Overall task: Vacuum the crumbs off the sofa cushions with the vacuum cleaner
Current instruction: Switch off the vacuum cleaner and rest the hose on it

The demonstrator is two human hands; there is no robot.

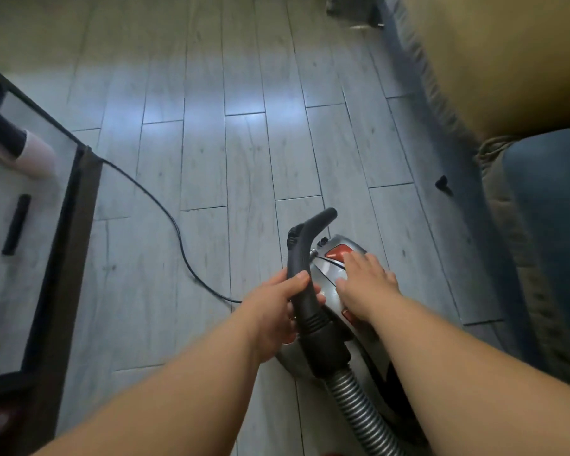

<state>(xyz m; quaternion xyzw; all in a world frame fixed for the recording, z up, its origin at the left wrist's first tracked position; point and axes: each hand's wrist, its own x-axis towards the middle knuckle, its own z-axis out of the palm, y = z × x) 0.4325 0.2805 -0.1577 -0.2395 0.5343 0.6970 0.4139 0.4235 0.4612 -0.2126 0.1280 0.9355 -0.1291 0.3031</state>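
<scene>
A silver vacuum cleaner with orange buttons sits on the floor in front of me. My left hand grips its black curved hose handle, whose open end points up and away. A ribbed grey hose runs from the handle toward me. My right hand lies flat on the vacuum's top with straight fingers reaching the orange button. The sofa with a blue seat cushion stands at the right, a tan cushion above it.
The black power cord curves over the grey plank floor from a low glass-topped table at the left. On the table lie a pink object and a black nozzle. A small black piece lies by the sofa.
</scene>
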